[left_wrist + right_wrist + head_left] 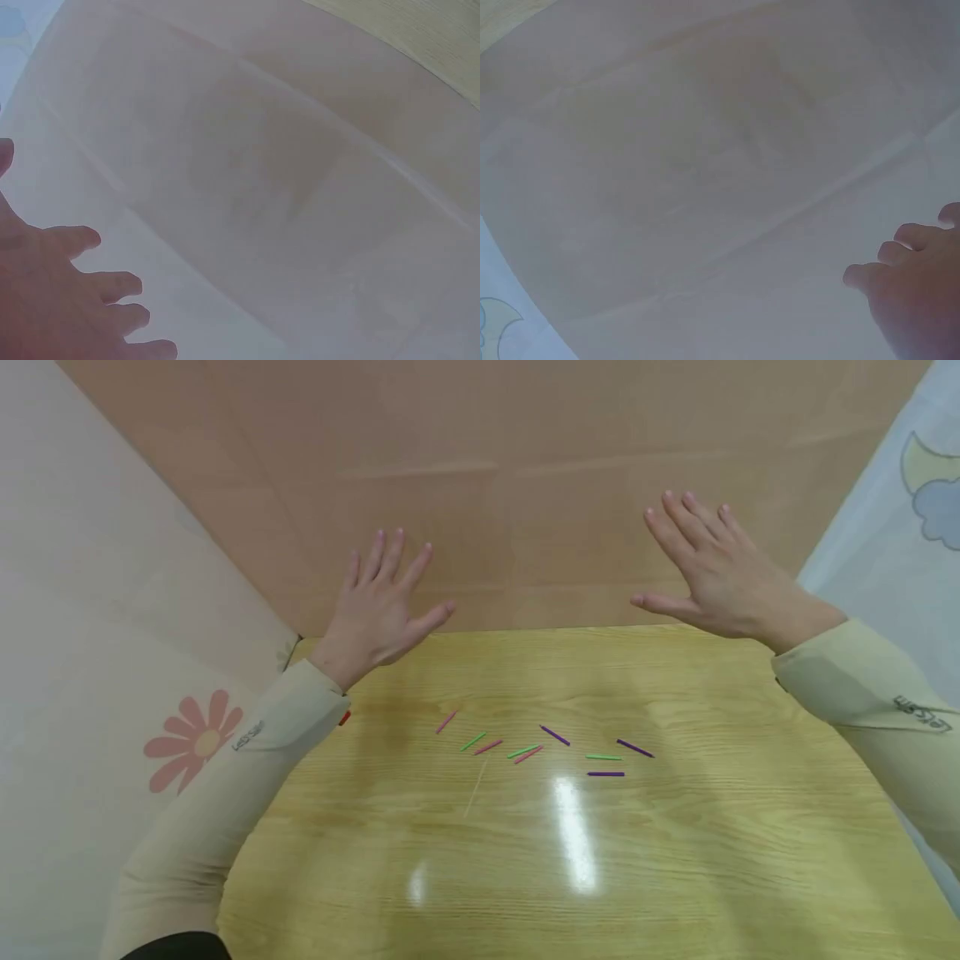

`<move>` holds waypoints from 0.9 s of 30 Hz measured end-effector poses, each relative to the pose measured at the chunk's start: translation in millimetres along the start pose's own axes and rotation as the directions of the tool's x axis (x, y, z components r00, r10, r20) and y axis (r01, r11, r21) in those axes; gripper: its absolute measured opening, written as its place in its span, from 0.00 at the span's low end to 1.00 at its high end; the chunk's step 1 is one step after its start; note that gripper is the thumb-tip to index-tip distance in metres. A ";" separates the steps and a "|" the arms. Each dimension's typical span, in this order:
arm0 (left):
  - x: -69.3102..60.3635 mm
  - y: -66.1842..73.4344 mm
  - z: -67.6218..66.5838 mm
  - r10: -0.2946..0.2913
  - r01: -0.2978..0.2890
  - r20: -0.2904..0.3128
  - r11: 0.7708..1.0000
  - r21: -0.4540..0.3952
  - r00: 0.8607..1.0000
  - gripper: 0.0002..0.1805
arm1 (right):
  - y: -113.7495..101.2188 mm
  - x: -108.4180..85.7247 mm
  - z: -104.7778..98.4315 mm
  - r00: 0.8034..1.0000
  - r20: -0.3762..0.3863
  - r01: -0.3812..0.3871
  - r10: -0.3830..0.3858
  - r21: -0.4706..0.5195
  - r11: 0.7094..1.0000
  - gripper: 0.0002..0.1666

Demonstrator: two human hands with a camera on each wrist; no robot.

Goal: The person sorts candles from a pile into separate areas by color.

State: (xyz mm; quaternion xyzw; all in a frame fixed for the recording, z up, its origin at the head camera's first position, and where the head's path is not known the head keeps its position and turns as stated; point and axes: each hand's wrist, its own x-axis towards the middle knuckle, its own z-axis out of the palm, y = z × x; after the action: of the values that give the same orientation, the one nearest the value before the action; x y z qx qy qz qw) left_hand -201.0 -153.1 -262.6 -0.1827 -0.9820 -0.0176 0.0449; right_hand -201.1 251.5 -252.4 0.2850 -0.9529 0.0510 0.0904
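The left hand point(375, 620) and the right hand point(722, 578) are up, free, with fingers spread wide. Below them, pink sticks point(488, 747), green sticks point(603, 757) and purple sticks point(555, 735) lie near the middle of the surface point(690, 852).

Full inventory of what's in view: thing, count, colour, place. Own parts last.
Sticks: 3, pink, tabletop, left to middle
Sticks: 3, green, across the row
Sticks: 3, purple, middle to right
Table: 1, yellowish wood, below
Thin line: 1, pale, tabletop, unclear what
Red bit: 1, red, by left cuff, mostly hidden
Back panel: 1, tan, behind table
Flower: 1, red, left panel
Moon: 1, yellowish, right panel
Cloud: 1, blue-grey, right panel
Black thing: 1, black, bottom left, unclear
Sleeves: 2, beige, both sides
Left grip: 1, bare, far left, holding nothing
Right grip: 1, bare, far right, holding nothing
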 end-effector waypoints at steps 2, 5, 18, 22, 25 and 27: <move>-2.7 -0.5 -2.9 0.003 -0.003 -0.009 1.000 -0.003 1.000 0.45 | -4.2 -1.2 -2.0 1.000 -0.011 0.009 -0.009 0.005 1.000 0.54; -6.7 -0.6 -7.3 0.008 -0.008 -0.033 1.000 -0.007 0.999 0.44 | -11.1 -3.0 -5.3 0.999 -0.041 0.028 -0.028 0.010 1.000 0.53; -20.1 7.7 -22.6 0.041 -0.048 -0.135 0.998 -0.042 0.990 0.43 | -28.9 -14.0 -22.1 0.960 -0.260 0.125 -0.102 0.070 0.990 0.53; -25.9 8.0 -25.6 0.034 -0.049 -0.166 0.995 -0.085 0.986 0.43 | -34.9 -14.1 -24.2 0.920 -0.365 0.175 -0.141 0.063 0.982 0.53; -31.3 5.7 -26.1 0.030 -0.058 -0.205 0.989 -0.133 0.978 0.43 | -40.1 -14.3 -25.1 0.893 -0.427 0.194 -0.143 0.077 0.978 0.53; -35.1 3.2 -24.3 0.036 -0.078 -0.242 0.983 -0.165 0.970 0.42 | -43.0 -15.6 -25.6 0.888 -0.442 0.187 -0.123 0.104 0.977 0.53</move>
State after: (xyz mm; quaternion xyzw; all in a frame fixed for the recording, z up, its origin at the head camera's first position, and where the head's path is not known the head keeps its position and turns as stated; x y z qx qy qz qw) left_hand -165.2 -163.9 -241.7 -0.2109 -0.9585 -0.1236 0.1469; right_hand -160.9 227.8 -228.5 0.3475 -0.8769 0.1744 0.2828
